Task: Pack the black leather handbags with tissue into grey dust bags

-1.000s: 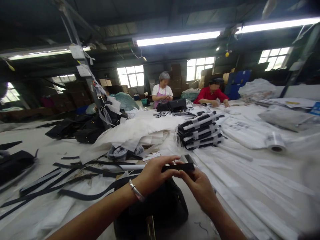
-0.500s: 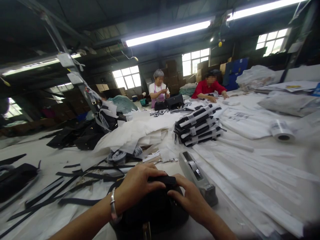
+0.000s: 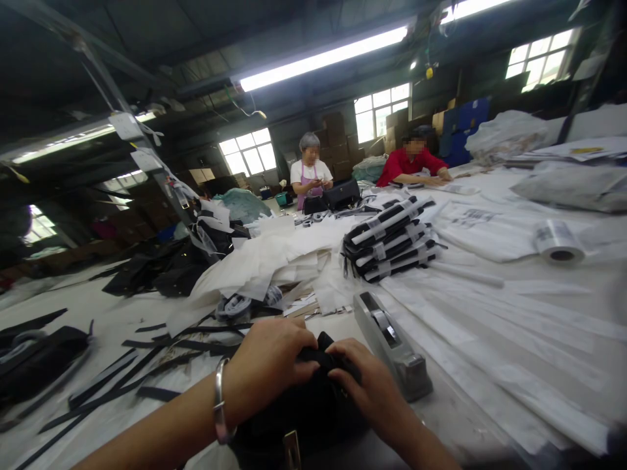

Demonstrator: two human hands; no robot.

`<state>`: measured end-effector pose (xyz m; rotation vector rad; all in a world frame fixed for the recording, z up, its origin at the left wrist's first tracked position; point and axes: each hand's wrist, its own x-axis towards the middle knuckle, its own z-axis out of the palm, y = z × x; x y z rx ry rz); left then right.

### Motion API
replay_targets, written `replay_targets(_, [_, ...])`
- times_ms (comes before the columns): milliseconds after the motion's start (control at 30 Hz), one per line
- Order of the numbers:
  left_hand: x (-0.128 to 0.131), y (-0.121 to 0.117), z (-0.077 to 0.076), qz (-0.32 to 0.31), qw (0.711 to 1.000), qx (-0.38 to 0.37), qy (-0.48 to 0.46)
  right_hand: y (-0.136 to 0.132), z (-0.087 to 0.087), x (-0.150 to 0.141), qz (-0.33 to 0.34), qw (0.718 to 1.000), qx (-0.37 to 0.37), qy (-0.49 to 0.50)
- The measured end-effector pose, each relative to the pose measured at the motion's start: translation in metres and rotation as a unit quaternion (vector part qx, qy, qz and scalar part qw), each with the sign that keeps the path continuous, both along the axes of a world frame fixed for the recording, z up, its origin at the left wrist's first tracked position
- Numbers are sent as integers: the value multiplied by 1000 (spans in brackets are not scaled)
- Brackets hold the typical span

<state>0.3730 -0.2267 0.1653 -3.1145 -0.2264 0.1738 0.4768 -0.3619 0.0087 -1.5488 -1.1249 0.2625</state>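
A black handbag (image 3: 304, 411) with a gold-coloured clasp on its front sits right before me, at the bottom of the view. On its top edge my left hand (image 3: 272, 362), with a silver bangle at the wrist, pinches a black strap (image 3: 318, 358). My right hand (image 3: 365, 382) grips the same strap a little to the right, thumb and fingers closed round it. The two hands are close together. My forearms and hands cover parts of the bag. Just right of my right hand stands a grey tape dispenser (image 3: 392, 346).
Loose black straps (image 3: 117, 382) lie on the left, near another black bag (image 3: 44, 359). White paper sheets (image 3: 264, 254) and a stack of wrapped black straps (image 3: 392, 238) are beyond. Long white strips (image 3: 470, 333) and a roll (image 3: 558, 241) lie right. Two co-workers (image 3: 311, 173) work across the table.
Both hands stay on the bag; the strap between them is now bent, and my fingers have drawn closer together. The view has shifted slightly. The far co-worker in the apron has lowered their hands.
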Motion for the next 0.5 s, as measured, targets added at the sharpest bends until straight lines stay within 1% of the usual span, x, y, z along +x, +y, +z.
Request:
replay_targets(67, [6, -7, 3, -8, 1000, 11, 14, 0, -1, 0, -1, 1000, 4, -3])
replay_targets(167, [11, -12, 4, -15, 999, 23, 23, -1, -3, 0, -2, 1000, 9, -4])
replay_targets(500, [9, -16, -7, -18, 1000, 4, 6, 1, -10, -2, 2, 1000, 22, -16])
